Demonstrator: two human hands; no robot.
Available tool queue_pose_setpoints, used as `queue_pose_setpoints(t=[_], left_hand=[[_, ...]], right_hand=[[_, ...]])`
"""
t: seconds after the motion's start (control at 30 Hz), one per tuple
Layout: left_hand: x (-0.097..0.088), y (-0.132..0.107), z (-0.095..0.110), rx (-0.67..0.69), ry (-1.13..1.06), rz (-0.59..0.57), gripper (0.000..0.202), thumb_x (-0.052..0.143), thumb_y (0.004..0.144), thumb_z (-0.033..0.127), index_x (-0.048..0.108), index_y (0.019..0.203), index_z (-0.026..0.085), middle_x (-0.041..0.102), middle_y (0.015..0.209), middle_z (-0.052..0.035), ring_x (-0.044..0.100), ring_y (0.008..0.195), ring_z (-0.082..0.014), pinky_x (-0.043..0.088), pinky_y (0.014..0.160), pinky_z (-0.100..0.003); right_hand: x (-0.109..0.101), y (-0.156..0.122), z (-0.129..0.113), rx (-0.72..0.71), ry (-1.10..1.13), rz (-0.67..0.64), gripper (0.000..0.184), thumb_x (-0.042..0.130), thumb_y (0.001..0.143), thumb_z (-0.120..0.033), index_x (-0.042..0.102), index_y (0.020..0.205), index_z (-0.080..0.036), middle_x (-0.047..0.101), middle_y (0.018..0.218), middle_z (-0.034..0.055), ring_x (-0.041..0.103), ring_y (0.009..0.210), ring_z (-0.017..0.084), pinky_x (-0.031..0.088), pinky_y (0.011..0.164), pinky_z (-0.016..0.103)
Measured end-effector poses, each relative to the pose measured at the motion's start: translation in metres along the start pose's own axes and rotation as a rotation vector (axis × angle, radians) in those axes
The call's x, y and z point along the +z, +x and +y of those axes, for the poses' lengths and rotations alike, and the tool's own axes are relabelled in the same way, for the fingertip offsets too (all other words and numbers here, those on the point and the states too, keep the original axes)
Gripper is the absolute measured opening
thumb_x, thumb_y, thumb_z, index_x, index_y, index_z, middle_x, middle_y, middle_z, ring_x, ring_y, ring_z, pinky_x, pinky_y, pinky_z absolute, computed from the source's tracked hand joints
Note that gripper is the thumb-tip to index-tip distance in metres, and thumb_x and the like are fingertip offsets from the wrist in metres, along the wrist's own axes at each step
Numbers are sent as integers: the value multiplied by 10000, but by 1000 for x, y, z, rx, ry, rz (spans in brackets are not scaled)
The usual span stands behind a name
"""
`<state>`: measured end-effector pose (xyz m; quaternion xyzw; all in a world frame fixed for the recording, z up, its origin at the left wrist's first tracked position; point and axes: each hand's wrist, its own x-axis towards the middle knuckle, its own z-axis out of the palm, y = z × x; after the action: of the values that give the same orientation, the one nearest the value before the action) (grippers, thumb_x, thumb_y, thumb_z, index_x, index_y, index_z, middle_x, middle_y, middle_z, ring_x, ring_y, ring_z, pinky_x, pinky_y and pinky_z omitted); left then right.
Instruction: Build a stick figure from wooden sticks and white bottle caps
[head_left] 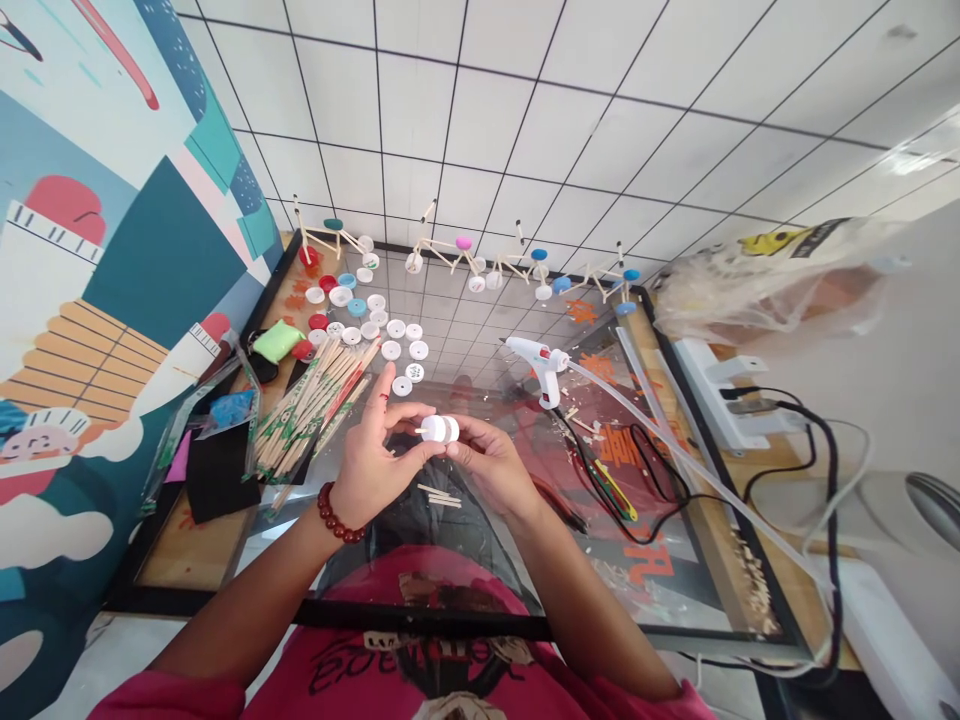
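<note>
Both of my hands meet over the glass table, pinching a pair of white bottle caps [434,429] with a short wooden stick poking out at the left. My left hand [379,450] grips the caps between thumb and a finger, its index finger pointing up. From the other side, my right hand [491,460] closes thumb and fingers on the same caps. Just below lie several short cut sticks [440,496]. Beyond my hands, loose white bottle caps [391,350] are scattered, some with a hole in the middle.
A white glue gun [536,365] rests right of centre, its cord running right. Bundled chopsticks [315,405] lie at left beside green clay [279,341]. Small stick-and-cap models [450,250] line the back edge. A yellow-green cutter [615,490] and pliers [559,500] lie at right, near a power strip [716,390].
</note>
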<state>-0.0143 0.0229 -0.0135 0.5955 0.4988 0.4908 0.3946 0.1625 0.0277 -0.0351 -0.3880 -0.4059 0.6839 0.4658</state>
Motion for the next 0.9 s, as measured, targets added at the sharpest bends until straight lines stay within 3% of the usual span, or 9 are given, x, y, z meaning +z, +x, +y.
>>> queue_pose_setpoints(t=[0.27,0.47,0.7,0.9], left_hand=[[-1,1,0,-17,-23,-5,1020,844,766,264,262,1604,252,785,1095,-65,766,960,-205,634,917,-390],[-2,5,3,-119,-224,-87,1040,836,752,196,253,1611,263,782,1066,-65,763,978,-202,649,874,-359],[-6,8,5,-191,-366,-128,1047,853,745,211,251,1600,252,773,1065,-82,767,1001,-219,649,851,-335],[-7,9,0,-171,-425,-168,1030,874,760,261,268,1592,279,764,1057,-70,772,975,-202,650,828,-307]], right_hand=[[0,0,1,-13,-32,21,392,921,696,-426,794,1030,-266,797,1013,32,726,926,205,588,929,397],[-1,-3,-4,-90,-123,36,373,917,710,-380,777,1040,-277,789,999,21,732,911,203,609,905,397],[3,-7,-10,-308,-412,81,295,839,815,-355,766,1090,-278,748,987,33,700,847,178,600,814,349],[6,-13,-20,-498,-580,108,283,774,881,-347,728,1153,-285,751,956,27,685,797,166,590,769,325]])
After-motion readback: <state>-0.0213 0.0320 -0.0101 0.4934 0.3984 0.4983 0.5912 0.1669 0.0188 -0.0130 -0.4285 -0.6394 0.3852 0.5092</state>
